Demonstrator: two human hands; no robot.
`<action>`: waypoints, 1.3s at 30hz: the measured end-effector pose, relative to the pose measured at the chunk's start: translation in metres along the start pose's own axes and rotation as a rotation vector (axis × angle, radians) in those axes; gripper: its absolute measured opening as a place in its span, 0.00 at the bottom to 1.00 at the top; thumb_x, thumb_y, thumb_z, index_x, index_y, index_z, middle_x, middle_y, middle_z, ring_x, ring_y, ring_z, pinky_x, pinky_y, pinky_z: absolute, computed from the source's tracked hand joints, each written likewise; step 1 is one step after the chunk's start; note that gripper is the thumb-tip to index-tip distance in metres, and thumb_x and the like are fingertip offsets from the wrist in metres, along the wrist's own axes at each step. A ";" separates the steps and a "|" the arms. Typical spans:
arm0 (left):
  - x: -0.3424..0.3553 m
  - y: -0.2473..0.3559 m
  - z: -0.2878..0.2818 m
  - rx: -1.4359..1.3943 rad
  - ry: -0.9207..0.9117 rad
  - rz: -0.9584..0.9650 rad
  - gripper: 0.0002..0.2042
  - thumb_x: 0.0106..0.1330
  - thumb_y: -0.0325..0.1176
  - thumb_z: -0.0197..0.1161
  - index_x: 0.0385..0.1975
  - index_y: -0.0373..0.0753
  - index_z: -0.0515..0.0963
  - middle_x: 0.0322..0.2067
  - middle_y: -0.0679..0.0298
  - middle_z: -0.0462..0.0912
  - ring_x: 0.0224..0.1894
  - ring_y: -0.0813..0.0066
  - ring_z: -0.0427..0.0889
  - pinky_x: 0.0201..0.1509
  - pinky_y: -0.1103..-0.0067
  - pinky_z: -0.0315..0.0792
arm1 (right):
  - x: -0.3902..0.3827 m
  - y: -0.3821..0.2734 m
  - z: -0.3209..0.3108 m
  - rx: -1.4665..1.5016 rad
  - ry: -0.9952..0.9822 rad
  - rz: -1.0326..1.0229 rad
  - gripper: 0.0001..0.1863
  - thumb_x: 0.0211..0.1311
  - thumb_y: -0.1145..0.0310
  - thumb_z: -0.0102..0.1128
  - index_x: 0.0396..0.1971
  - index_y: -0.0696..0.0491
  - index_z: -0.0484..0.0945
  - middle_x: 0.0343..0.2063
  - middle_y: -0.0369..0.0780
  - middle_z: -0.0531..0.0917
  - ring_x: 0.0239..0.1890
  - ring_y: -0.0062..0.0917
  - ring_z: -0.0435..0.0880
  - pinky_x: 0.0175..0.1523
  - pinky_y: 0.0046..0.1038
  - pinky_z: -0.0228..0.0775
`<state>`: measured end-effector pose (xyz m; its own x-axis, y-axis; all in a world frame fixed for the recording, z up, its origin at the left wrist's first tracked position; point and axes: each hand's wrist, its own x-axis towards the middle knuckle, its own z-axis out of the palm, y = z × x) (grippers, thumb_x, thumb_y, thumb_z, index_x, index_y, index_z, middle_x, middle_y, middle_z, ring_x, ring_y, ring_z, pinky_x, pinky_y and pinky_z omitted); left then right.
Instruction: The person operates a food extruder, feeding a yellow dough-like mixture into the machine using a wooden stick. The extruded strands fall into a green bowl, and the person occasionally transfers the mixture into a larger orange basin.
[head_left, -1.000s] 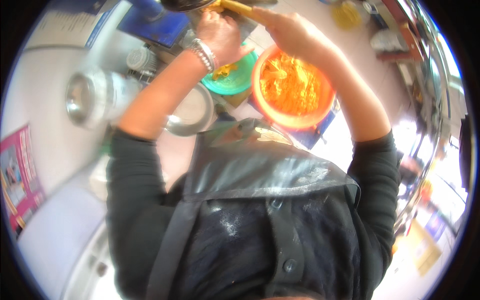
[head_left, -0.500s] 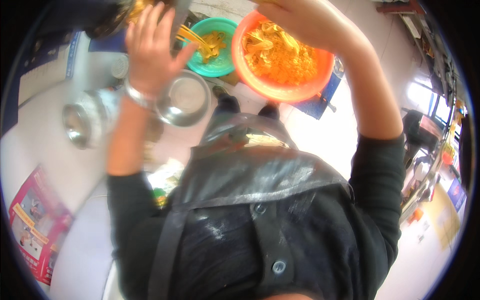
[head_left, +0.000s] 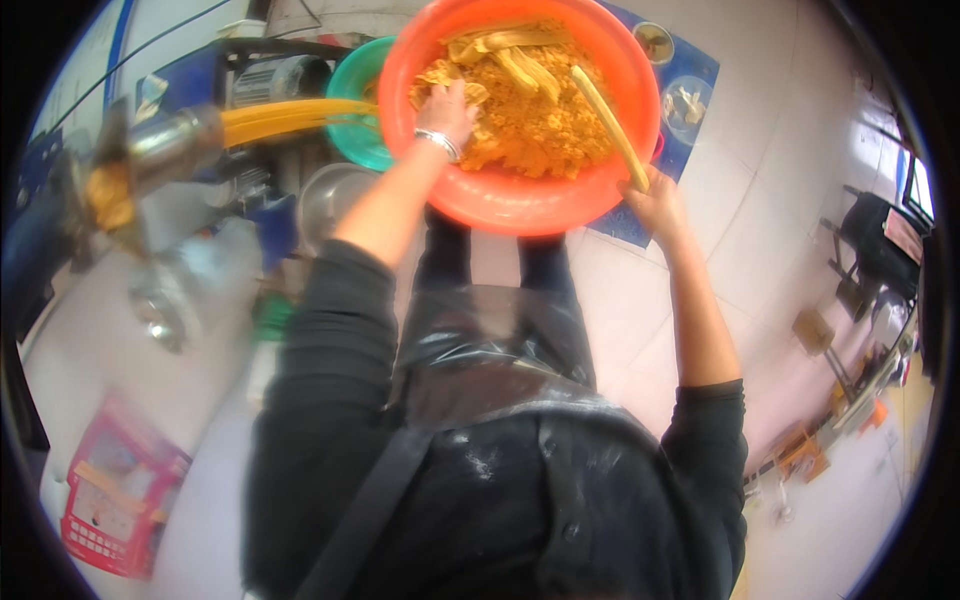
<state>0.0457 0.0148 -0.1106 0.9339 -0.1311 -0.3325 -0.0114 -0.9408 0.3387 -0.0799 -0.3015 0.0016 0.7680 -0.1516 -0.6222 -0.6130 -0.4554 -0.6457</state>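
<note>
A large orange basin (head_left: 520, 205) holds crumbly yellow-orange dough (head_left: 530, 130) with several thick, rough dough strips (head_left: 515, 62) on top. My left hand (head_left: 448, 115) reaches over the basin's left side, its fingers curled on a crumpled yellow dough piece (head_left: 468, 92). At the right rim, my right hand (head_left: 657, 205) is closed around the lower end of a long, straight yellow stick (head_left: 610, 120). The stick slants up and left over the dough. Long yellow strands (head_left: 300, 118) stretch from a metal machine nozzle (head_left: 185, 140) toward a green basin (head_left: 345, 110), partly hidden behind the orange one.
Below the green basin stands a metal bowl (head_left: 330, 200). To the left is a blurred, shiny metal container (head_left: 165, 310). A blue mat (head_left: 700, 70) under the orange basin carries a small bowl (head_left: 653, 43) and a clear dish (head_left: 686, 108). A pink box (head_left: 120, 490) is at lower left.
My left hand has moved from beside the machine into the orange basin. My right hand has come down to its right rim, with the stick now visible. The view has shifted, showing the strands.
</note>
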 end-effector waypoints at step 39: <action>0.046 0.194 0.086 0.431 -0.522 0.809 0.22 0.59 0.32 0.65 0.55 0.47 0.73 0.45 0.52 0.83 0.45 0.53 0.86 0.46 0.63 0.80 | 0.055 0.071 0.028 -0.057 0.432 -0.127 0.09 0.61 0.67 0.64 0.31 0.56 0.75 0.31 0.51 0.82 0.37 0.50 0.81 0.42 0.44 0.73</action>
<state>0.0555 -0.2009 -0.1359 0.3222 -0.7914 -0.5196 -0.7841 -0.5306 0.3219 -0.0864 -0.3176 -0.0911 0.8509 -0.4378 -0.2902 -0.5069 -0.5396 -0.6723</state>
